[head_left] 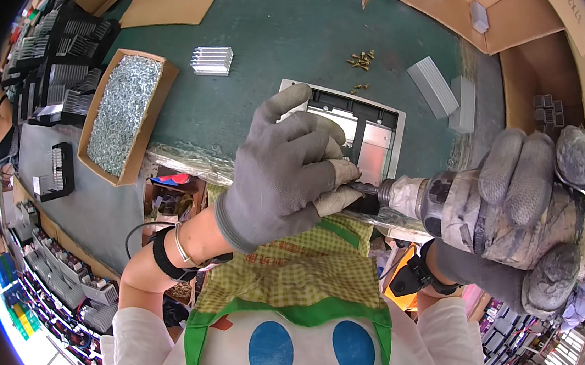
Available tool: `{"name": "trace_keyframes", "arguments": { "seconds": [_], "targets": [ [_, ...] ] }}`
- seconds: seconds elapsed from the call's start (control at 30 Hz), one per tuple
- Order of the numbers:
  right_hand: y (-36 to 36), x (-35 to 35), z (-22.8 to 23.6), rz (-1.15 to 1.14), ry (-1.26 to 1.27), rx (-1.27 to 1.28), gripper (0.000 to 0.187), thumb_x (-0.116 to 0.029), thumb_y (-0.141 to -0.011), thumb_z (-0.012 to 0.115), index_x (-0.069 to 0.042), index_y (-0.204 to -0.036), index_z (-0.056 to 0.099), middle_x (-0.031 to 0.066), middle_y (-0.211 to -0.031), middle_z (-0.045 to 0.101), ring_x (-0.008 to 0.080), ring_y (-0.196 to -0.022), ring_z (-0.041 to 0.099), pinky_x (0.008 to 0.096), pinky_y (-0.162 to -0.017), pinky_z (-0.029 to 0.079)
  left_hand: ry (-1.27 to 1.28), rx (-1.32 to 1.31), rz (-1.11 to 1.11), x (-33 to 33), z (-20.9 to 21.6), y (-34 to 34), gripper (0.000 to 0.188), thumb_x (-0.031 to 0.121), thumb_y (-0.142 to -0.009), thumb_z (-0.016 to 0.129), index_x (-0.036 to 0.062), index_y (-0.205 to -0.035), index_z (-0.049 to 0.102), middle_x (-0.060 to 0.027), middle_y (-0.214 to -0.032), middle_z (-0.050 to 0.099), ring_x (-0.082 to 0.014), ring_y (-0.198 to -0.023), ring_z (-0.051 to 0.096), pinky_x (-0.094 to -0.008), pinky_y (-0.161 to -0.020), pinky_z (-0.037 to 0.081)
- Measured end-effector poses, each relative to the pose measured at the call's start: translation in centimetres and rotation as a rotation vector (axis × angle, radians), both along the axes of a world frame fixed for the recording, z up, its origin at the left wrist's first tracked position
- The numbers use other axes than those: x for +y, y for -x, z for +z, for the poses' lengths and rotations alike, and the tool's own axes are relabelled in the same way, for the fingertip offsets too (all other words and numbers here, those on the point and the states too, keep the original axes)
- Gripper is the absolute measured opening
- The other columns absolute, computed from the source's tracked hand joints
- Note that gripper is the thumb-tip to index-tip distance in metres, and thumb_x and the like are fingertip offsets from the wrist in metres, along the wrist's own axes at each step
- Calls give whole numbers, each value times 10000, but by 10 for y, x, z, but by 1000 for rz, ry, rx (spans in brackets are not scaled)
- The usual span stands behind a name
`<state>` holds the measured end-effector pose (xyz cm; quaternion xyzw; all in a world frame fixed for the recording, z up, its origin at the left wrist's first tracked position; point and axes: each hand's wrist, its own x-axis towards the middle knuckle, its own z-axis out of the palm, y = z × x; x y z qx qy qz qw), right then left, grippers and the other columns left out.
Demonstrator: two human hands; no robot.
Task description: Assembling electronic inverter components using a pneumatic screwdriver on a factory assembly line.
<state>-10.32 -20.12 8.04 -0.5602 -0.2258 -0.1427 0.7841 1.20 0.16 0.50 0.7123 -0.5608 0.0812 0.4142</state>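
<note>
My right hand point(522, 171), in a grey glove, is wrapped around a power screwdriver point(405, 196) bound in worn, dirty tape. The tool lies sideways with its bit pointing left. At the bit's tip, the thumb and fingers of my gloved left hand point(283, 171) are pinched together; whatever they hold is too small or hidden to make out. Beneath them, at the bench's near edge, lies a rectangular frame point(398, 140) with a silver rim, black inner parts and a shiny metal plate point(375, 147). My left hand covers its left side.
Left of the frame stand a finned heat sink point(212, 61) and a cardboard box point(160, 101) full of small silver screws. Brass-coloured screws point(361, 60) lie beyond the frame. Metal bars point(433, 87) rest at right, by an open carton point(519, 64). Black trays of finned parts point(68, 77) are far left.
</note>
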Motion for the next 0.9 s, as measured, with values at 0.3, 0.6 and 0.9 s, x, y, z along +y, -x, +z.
{"name": "trace_keyframes", "arguments": {
  "seconds": [0.3,0.6,0.9],
  "targets": [
    [5,5,-5,2,-21,38,646,-217,-821,767,-141,-1284,323,47,-1037,485,209,-956,468,407,-794,500,-40,-89,26,3,-4,8,486,465,-714,757,100,-1027,683,-61,-938,629,-273,-989,609,-541,-1033,367],
    [7,7,-30,-47,-40,112,669,-237,-831,755,-141,-1329,319,44,-1129,463,225,-1028,469,489,-852,448,-77,-93,6,11,-24,-12,1002,657,-622,737,55,-1370,450,-180,-1273,522,-419,-1214,499,-502,-988,430],
    [13,12,-35,-60,-43,154,694,-258,-841,742,-140,-1375,315,40,-1220,440,242,-1100,470,571,-910,397,-92,-101,41,11,-25,-10,1028,679,-634,715,43,-1389,429,-187,-1262,517,-418,-1206,501,-511,-971,430]
  ]
}}
